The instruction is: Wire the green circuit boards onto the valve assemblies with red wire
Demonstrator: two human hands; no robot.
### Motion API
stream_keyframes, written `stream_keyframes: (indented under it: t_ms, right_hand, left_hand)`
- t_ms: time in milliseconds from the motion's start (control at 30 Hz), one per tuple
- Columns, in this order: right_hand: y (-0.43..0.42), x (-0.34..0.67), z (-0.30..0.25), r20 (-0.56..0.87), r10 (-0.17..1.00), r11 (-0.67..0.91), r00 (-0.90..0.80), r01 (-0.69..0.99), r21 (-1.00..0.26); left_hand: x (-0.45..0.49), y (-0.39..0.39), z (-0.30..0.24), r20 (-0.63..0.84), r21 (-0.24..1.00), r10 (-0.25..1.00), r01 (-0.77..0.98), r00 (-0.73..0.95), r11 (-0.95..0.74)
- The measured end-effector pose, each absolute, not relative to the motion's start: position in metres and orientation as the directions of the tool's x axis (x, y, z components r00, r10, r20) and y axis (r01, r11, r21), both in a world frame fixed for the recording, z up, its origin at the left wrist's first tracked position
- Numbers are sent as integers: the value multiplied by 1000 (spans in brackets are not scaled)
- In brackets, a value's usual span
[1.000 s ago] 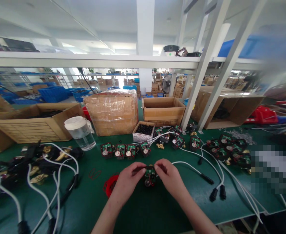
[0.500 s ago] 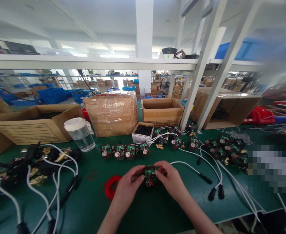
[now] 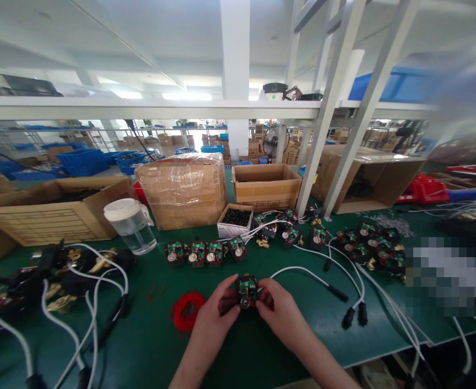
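Observation:
A small black housing with an exposed green circuit board (image 3: 247, 286) and a round silver part stands on the table between my hands. My left hand (image 3: 220, 307) grips its left side, thumb at the lower corner. On the opposite side, my right hand (image 3: 277, 306) closes thumb and fingers around the right edge. A white cable (image 3: 298, 268) with a black connector runs out to the right from behind my right hand. Left of my left wrist lies a bundle of red rubber bands or thin wire (image 3: 186, 312); I cannot tell which.
Similar board units (image 3: 197, 253) stand in a row behind. More units (image 3: 373, 243) are grouped at right, with brass-fitted parts and cables (image 3: 63, 292) at left. A small box of black pieces (image 3: 235, 220), a lidded water jug (image 3: 130, 226) and cardboard cartons (image 3: 183, 192) line the back, near metal shelf posts (image 3: 321, 124).
My right thumb and fingers have shifted down from the unit's upper right to its lower right edge. My left hand stays on the unit. The camera view has shifted slightly.

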State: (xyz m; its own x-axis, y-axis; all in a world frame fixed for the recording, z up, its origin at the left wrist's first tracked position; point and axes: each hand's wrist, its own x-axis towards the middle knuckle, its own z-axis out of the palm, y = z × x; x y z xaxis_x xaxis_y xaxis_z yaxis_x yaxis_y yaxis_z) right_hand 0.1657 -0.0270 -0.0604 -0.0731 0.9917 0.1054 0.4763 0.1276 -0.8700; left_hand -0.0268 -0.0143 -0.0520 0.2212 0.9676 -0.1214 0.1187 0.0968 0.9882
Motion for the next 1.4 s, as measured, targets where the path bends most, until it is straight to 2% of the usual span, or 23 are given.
stream_keyframes:
  t_ms: [233, 633, 833, 1100, 1200, 1400]
  right_hand:
    - [-27, 160, -57, 38, 999, 51, -38, 446, -894]
    - [-28, 159, -61, 56, 998, 64, -31, 412, -909]
    - [-28, 159, -63, 99, 995, 94, -16, 471, -877]
    - [-29, 183, -63, 105, 994, 106, -25, 429, -897]
    - [-20, 194, -58, 176, 984, 154, -7, 524, -838]
    - [47, 198, -33, 312, 950, 225, -4, 698, -679]
  left_hand:
    - [-19, -16, -61, -62, 987, 989, 156, 136, 41]
    - [-4, -22, -52, -30, 957, 998, 289, 49, 14]
    - [6, -24, -55, 15, 927, 999, 375, -45, 3]
    - [-20, -27, -53, -58, 952, 991, 305, 123, 18]
    - [-24, -29, -50, -66, 943, 991, 331, 112, 26]
    - [-12, -27, -56, 21, 935, 999, 352, 47, -36]
